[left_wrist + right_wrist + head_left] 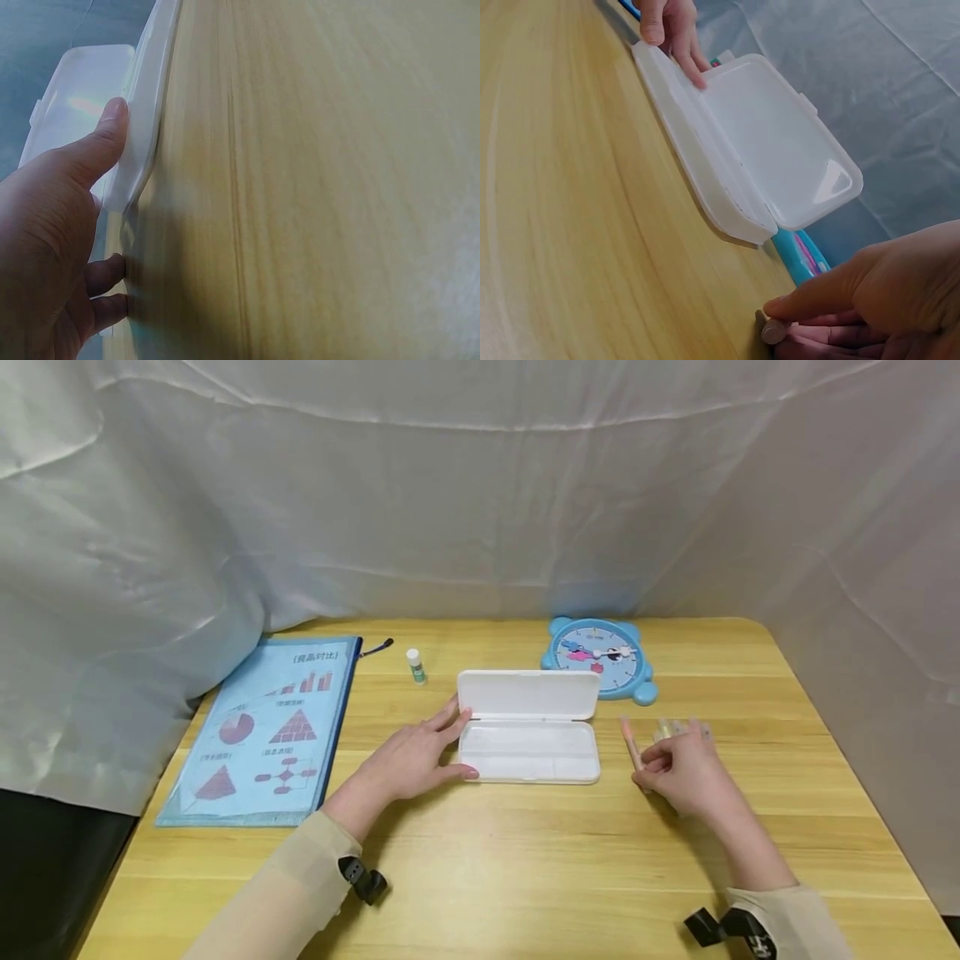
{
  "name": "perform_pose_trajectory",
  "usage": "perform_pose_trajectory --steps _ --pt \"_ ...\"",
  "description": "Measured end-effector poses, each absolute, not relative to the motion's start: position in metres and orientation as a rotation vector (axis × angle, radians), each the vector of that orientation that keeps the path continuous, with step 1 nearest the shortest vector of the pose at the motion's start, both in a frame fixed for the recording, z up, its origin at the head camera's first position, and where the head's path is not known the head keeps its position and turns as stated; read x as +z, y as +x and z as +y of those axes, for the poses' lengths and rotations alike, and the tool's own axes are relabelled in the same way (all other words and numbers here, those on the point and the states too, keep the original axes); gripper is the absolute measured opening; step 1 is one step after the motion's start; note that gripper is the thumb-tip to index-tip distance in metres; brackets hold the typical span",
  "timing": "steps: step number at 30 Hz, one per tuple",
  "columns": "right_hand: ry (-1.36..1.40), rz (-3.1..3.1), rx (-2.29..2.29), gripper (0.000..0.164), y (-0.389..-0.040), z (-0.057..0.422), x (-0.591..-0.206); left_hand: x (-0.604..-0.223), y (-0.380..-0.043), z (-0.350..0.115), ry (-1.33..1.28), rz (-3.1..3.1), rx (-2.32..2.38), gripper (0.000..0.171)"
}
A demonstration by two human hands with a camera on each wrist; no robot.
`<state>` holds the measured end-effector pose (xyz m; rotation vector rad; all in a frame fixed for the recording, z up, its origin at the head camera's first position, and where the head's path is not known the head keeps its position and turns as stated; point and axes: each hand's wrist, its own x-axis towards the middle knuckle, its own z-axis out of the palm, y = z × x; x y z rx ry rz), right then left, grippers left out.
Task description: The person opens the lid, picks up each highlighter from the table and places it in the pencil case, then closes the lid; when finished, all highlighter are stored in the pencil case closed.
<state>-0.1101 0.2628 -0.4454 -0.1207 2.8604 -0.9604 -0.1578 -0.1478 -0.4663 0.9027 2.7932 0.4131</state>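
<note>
A white pencil case lies on the wooden table with its lid raised. At its left end my left hand grips it, thumb at the front corner and fingers near the hinge; in the left wrist view the thumb lies over the rim. To the right of the case, my right hand pinches a slim peach-coloured pen between thumb and fingers. Its rounded end shows in the right wrist view. Small pale, yellowish items lie just behind the right hand, partly hidden by it.
A blue toy clock lies behind the case's right side. Left of the case stands a glue stick with a white cap. A blue zip folder with printed charts lies at the left. A pale curtain hangs behind the table.
</note>
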Motion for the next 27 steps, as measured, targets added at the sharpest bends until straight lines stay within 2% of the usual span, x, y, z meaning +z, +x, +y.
perform_pose_trajectory --steps 17,27 --pt "-0.159 2.931 -1.371 0.028 -0.117 0.260 -0.425 -0.470 -0.151 -0.154 0.870 2.802 0.425 0.097" --pt "-0.412 2.992 -1.518 0.024 -0.119 0.240 -0.414 -0.468 -0.158 -0.147 0.886 2.784 0.411 0.097"
